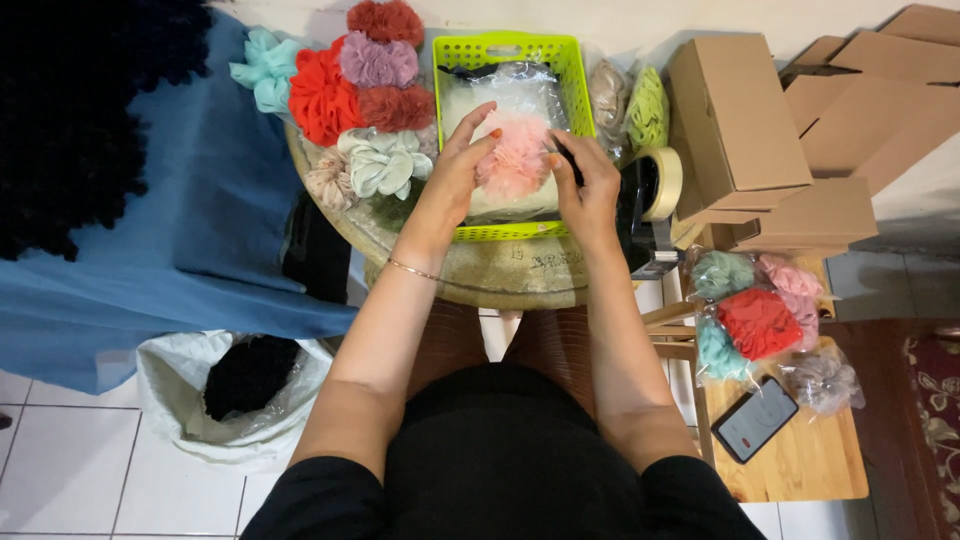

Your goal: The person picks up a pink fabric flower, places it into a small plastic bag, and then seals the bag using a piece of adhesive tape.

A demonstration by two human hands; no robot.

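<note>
Your left hand (455,170) and right hand (585,185) meet over the lime-green basket (505,48) on the round table (480,275). Both hands close lightly around a fluffy pink scrunchie (515,155), fingers curled at its sides, holding it just above the clear plastic bags (500,90) lying in the basket. To your left, a heap of loose scrunchies (365,100) in red, mauve, mint and cream borders the basket. To your right stands a tape dispenser (650,200), beside folded cardboard boxes (740,120). Bagged scrunchies (760,320) and a phone (755,418) rest on the wooden side table (810,465).
</note>
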